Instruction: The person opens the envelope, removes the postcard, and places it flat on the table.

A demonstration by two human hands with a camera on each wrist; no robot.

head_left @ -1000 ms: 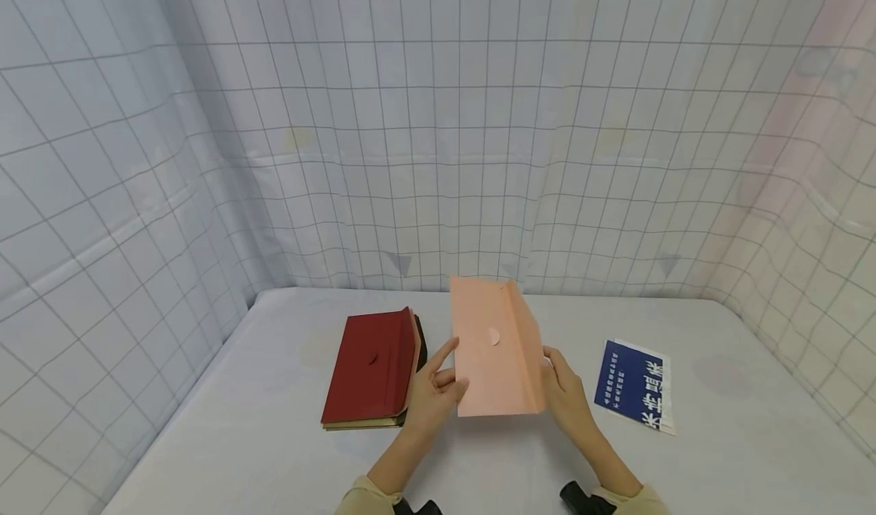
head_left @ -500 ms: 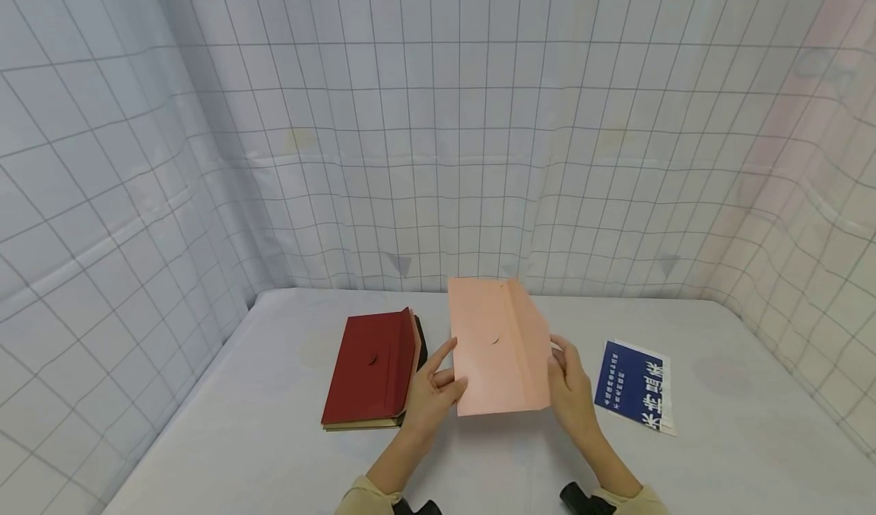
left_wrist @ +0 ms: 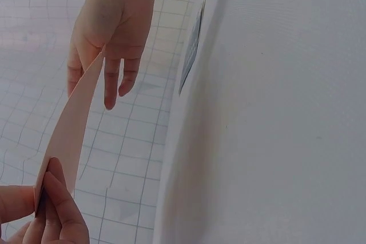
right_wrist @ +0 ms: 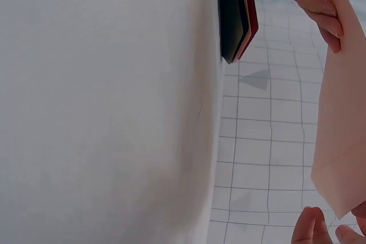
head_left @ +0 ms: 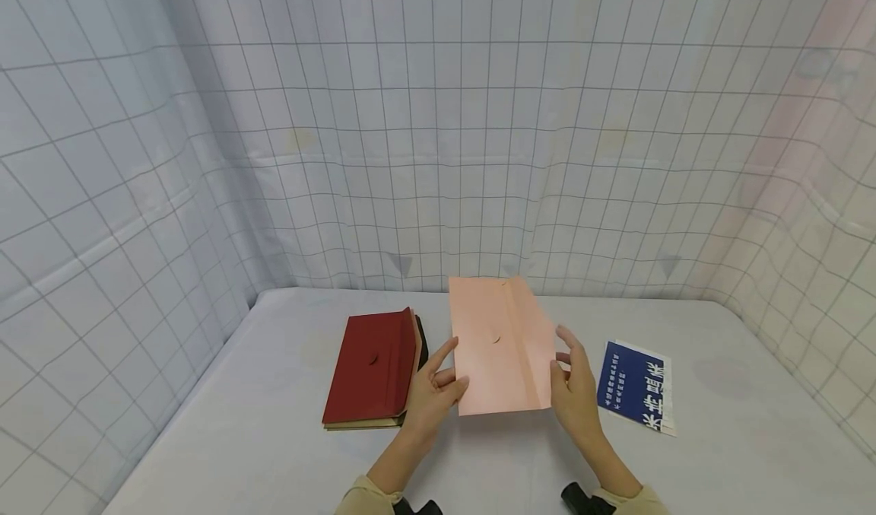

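A pale pink paper envelope (head_left: 491, 348) with a small curved slit stands tilted in the middle of the head view, raised over the table, its creased flap (head_left: 537, 332) folded out to the right. My left hand (head_left: 433, 395) pinches the left edge, thumb in front and fingers behind, as the left wrist view also shows. At the flap's right edge is my right hand (head_left: 575, 389). Its thumb touches near the lower corner, while the other fingers spread loosely beside the edge; in the right wrist view two fingertips (right_wrist: 311, 221) stand apart from the paper.
To the left lies a stack of envelopes, a red one (head_left: 369, 367) on top with pink, yellowish and black edges below. At right a dark blue printed card (head_left: 633, 386) rests on white sheets. Grid-patterned curtains (head_left: 438, 135) rise behind the white table (head_left: 274, 393).
My right hand has moved slightly outward to the right, its fingers loosening from the edge. The envelope's flap has swung out flatter. My left hand keeps its hold on the left edge.
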